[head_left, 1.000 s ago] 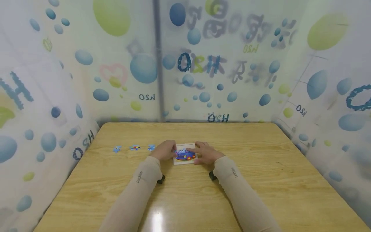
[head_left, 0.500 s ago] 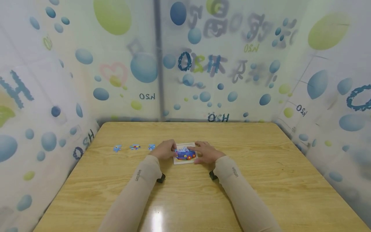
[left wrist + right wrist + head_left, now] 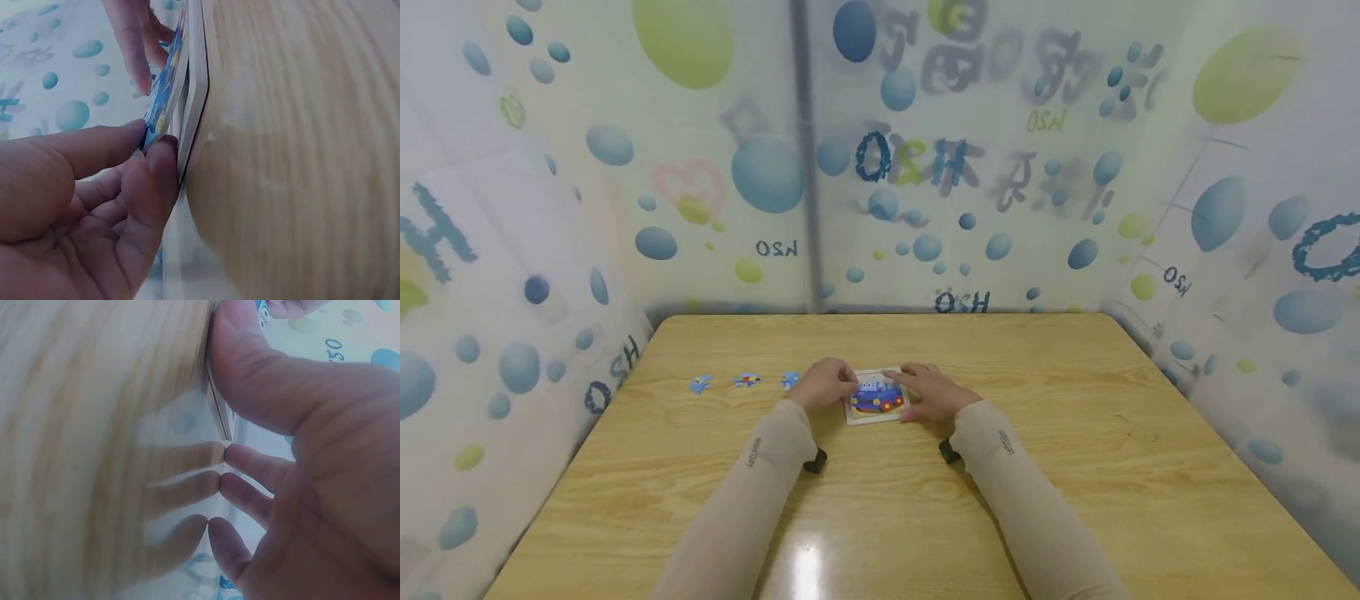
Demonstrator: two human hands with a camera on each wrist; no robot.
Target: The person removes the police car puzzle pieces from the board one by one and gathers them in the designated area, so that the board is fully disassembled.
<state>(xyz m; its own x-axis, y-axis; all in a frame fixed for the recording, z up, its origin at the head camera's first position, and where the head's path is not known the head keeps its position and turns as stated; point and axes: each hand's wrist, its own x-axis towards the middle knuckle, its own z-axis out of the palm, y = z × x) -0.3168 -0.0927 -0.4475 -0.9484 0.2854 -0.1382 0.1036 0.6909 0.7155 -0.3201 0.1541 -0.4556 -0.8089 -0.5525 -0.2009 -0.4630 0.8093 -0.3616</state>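
Note:
A flat wooden puzzle tray with a pale border lies on the table, bearing a blue cartoon police car picture. In the left wrist view, a printed puzzle piece is tilted up from the tray, with a gap between them. My left hand pinches its edge between thumb and fingers. On the tray's right side, my right hand has its fingers extended, the index reaching over the picture. In the right wrist view, its thumb lies along the tray edge and several fingertips touch the tabletop.
Three small blue puzzle pieces lie in a row left of the tray: one far left, one in the middle, one beside my left hand. Patterned walls enclose the wooden table at the back and sides.
My left thumb and fingertips have shifted slightly away from me along the picture's left edge, uncovering its near left part. My right hand stays nearly where it was.

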